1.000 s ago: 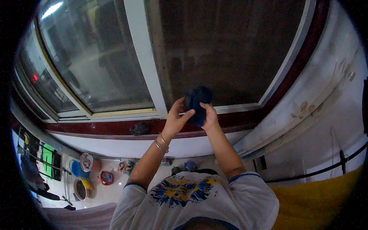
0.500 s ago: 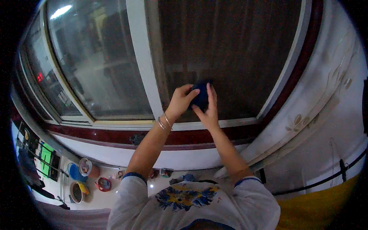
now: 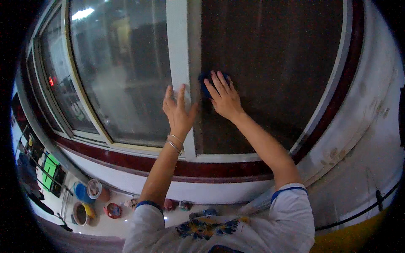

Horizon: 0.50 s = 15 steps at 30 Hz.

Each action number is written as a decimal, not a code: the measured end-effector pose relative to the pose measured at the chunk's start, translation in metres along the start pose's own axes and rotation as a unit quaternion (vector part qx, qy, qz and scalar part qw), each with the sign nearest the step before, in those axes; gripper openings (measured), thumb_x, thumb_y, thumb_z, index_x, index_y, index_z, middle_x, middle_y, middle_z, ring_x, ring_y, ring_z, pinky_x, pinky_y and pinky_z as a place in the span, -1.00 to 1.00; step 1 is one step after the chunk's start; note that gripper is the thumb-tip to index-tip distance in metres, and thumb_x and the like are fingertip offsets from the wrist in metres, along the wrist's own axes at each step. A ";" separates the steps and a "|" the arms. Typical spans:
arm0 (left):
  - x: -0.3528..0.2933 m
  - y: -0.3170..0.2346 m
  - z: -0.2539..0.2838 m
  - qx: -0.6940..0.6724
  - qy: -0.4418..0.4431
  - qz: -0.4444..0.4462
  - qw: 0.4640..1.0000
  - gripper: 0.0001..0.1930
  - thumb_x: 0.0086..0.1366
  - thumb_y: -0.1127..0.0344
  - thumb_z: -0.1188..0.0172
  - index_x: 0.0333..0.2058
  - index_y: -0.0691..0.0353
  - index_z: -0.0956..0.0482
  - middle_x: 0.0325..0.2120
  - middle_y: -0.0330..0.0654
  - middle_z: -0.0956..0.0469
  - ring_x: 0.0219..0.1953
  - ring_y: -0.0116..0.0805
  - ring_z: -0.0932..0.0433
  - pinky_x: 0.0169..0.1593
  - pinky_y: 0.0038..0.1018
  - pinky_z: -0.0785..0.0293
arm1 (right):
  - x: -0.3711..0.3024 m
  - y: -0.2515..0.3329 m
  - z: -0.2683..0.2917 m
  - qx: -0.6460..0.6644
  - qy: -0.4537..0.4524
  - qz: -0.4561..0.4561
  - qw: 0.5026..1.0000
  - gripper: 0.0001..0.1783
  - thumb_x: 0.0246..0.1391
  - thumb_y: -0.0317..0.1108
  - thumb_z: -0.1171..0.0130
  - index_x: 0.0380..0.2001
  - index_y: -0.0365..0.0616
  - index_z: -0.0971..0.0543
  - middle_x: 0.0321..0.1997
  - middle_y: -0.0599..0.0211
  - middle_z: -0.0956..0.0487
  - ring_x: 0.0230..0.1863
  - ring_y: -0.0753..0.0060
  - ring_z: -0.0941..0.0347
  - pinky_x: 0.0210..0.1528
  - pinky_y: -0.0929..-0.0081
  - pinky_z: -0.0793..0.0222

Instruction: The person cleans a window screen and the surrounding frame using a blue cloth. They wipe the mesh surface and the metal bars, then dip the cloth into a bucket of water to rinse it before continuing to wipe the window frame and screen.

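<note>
My right hand (image 3: pixel 227 99) lies nearly flat over a dark blue cloth (image 3: pixel 203 80), holding it against the dark right-hand window pane (image 3: pixel 270 63). The fingers reach up across the cloth, near the pane's left edge. Much of the cloth is hidden beneath them. My left hand (image 3: pixel 179 114), with two thin bangles (image 3: pixel 174 145) at the wrist, is open and holds nothing. Its spread fingers are at the white upright frame bar (image 3: pixel 179 42), between the two panes; whether they touch it I cannot tell.
A dark red sill (image 3: pixel 211 170) runs below the window. A light curtain (image 3: pixel 358 109) hangs at the right. On the floor at lower left stand a blue bucket (image 3: pixel 81 192), a pinkish bucket (image 3: pixel 101 193), another tub (image 3: pixel 79 215) and a small red basket (image 3: pixel 113 211).
Both hands held the bunched blue cloth together before. Now the left hand has let go and moved left to the frame, while the right presses the cloth on the pane. The view has shifted.
</note>
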<state>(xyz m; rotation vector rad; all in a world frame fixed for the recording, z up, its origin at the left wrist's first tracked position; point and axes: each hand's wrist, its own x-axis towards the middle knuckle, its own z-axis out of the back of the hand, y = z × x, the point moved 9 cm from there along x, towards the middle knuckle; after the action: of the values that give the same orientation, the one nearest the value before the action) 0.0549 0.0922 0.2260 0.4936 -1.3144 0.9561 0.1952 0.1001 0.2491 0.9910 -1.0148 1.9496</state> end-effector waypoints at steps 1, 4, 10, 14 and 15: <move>0.000 0.004 -0.004 -0.002 0.006 -0.010 1.000 -0.36 -0.02 0.29 -0.25 0.10 0.06 -0.26 0.09 0.14 -0.10 0.04 0.08 -0.18 0.07 -0.13 -0.09 | 0.002 -0.001 -0.007 -0.017 0.000 0.022 1.000 -0.43 -0.02 -0.43 0.09 0.14 -0.04 -0.23 0.28 0.15 -0.10 0.29 0.08 0.01 0.19 0.05 -0.07; -0.004 0.011 -0.011 -0.022 0.012 -0.030 0.999 -0.35 -0.02 0.28 -0.25 0.11 0.03 -0.25 0.08 0.15 -0.11 0.03 0.08 -0.19 0.05 -0.12 -0.11 | 0.023 -0.009 -0.001 -0.052 -0.004 0.058 0.997 -0.46 0.00 -0.46 0.14 0.13 -0.03 -0.26 0.28 0.22 -0.11 0.30 0.15 0.00 0.16 0.07 -0.13; -0.013 0.020 -0.024 -0.017 -0.023 -0.064 0.998 -0.31 -0.08 0.33 -0.24 0.11 0.04 -0.24 0.05 0.16 -0.15 -0.01 0.08 -0.22 0.02 -0.13 -0.14 | 0.137 -0.052 0.065 -0.069 -0.157 0.012 0.985 -0.48 -0.02 -0.50 0.13 0.10 -0.10 -0.28 0.26 0.17 -0.15 0.25 0.09 -0.09 0.12 0.11 -0.20; -0.015 0.027 -0.025 -0.038 -0.028 -0.074 0.996 -0.26 -0.13 0.35 -0.26 0.12 0.02 -0.23 0.06 0.15 -0.14 -0.02 0.07 -0.22 0.01 -0.14 -0.16 | 0.234 -0.077 0.117 -0.113 -0.249 0.031 0.961 -0.51 0.00 -0.51 0.08 0.07 -0.23 -0.28 0.21 0.06 -0.19 0.20 0.01 -0.11 0.18 0.20 -0.10; -0.016 0.030 -0.022 -0.038 -0.024 -0.073 0.996 -0.25 -0.14 0.35 -0.26 0.12 0.02 -0.22 0.06 0.15 -0.14 -0.02 0.07 -0.22 0.00 -0.14 -0.16 | 0.258 -0.083 0.127 -0.134 -0.261 0.017 0.956 -0.51 0.06 -0.49 0.06 0.11 -0.27 -0.24 0.20 -0.01 -0.17 0.18 -0.02 -0.09 0.22 0.22 -0.03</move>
<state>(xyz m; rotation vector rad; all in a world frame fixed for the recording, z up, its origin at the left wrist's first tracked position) 0.0441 0.1212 0.1998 0.5487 -1.3334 0.7758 0.1866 0.0873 0.5480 1.3663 -1.5493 1.5446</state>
